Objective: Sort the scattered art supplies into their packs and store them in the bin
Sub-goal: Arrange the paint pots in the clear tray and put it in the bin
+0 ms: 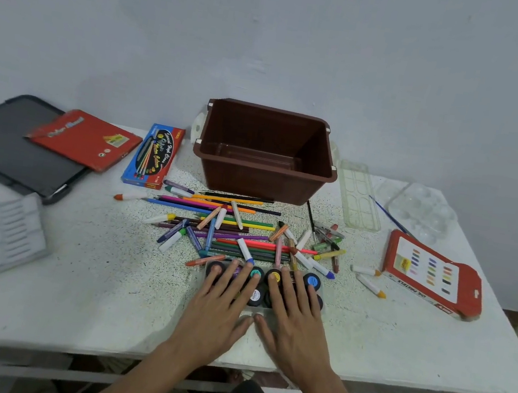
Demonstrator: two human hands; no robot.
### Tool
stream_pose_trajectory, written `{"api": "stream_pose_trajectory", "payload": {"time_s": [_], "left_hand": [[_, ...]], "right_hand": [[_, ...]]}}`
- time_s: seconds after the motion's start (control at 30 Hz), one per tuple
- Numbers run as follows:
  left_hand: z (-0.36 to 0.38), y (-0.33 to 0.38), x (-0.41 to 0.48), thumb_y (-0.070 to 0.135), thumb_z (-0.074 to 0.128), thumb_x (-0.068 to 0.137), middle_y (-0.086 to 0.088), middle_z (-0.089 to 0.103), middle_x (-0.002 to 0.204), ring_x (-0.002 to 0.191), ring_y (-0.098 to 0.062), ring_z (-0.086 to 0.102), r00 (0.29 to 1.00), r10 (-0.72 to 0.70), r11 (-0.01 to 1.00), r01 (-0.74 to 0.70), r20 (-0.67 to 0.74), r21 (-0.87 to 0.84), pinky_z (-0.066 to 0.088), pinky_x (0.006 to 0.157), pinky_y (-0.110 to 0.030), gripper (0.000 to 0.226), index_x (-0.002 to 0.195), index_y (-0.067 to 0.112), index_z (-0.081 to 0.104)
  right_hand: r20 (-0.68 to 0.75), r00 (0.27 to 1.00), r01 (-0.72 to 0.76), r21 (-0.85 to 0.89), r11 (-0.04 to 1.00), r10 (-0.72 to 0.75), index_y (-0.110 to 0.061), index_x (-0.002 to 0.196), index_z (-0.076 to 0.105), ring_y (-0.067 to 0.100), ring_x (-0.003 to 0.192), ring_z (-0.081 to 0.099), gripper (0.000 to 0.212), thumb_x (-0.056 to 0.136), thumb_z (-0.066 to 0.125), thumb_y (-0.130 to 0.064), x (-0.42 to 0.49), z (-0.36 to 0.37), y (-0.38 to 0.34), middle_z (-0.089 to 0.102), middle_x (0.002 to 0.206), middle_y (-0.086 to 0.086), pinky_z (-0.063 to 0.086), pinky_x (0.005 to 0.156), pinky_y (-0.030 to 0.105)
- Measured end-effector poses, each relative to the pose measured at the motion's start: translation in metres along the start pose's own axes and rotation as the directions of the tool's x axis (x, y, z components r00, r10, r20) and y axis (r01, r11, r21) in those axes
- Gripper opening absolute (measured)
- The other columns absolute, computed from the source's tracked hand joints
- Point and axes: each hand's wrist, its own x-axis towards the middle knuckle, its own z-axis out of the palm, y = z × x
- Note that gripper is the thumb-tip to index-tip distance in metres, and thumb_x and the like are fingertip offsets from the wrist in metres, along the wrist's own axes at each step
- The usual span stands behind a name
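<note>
Resting flat, fingers spread apart: left hand (219,304) and right hand (296,314) on one paint-pot tray (255,310); one brown bin (253,179) behind.

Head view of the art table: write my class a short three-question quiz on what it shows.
1. True or false: the brown bin already holds crayons.
2. The left hand and right hand lie flat on: A the paint pots, B a book, C a cup.
3. Fill in: the oil pastels box lies to the ___ of the pencil pile.
Key: 1 false; 2 A; 3 right.
</note>
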Motion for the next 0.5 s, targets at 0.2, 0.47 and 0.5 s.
{"api": "stream_pose_trajectory", "payload": {"time_s": [0.2, 0.47, 0.5], "left_hand": [[-0.003, 0.0, -0.001, 0.054, 0.04, 0.098, -0.01, 0.02, 0.163, 0.15, -0.029, 0.018, 1.0, 0.015, 1.0, -0.015, 0.003, 0.001, 0.019, 0.115, -0.049, 0.073, 0.155, 0.012, 0.022], [-0.021, 0.012, 0.021, 0.05, 0.038, 0.098, -0.001, 0.04, 0.154, 0.143, -0.02, 0.034, 0.997, -0.052, 0.979, 0.042, -0.049, -0.2, 0.021, 0.117, -0.041, 0.056, 0.146, 0.022, 0.043], [-0.026, 0.014, 0.027, 0.048, 0.04, 0.097, 0.001, 0.043, 0.152, 0.142, -0.017, 0.036, 0.996, -0.062, 0.971, 0.046, -0.062, -0.236, 0.023, 0.119, -0.037, 0.053, 0.144, 0.023, 0.045]], "right_hand": [[0.007, 1.0, 0.007, 0.04, 0.999, -0.007, -0.014, 0.155, 0.023, 0.029, 0.151, 0.012, 0.071, 0.101, 0.028, -0.06, 0.0, -0.002, 0.0, 0.016, 0.163, 0.011, 0.018, 0.116, 0.048], [-0.089, 0.995, -0.009, 0.417, 0.909, 0.05, -0.023, 0.154, 0.026, 0.017, 0.151, 0.011, 0.059, 0.103, 0.035, -0.049, 0.005, -0.025, 0.026, 0.018, 0.163, -0.001, 0.019, 0.12, 0.039], [-0.104, 0.992, -0.016, 0.438, 0.899, 0.068, -0.024, 0.154, 0.028, 0.017, 0.15, 0.015, 0.057, 0.103, 0.036, -0.048, 0.007, -0.03, 0.032, 0.021, 0.162, -0.001, 0.021, 0.12, 0.037]]}}
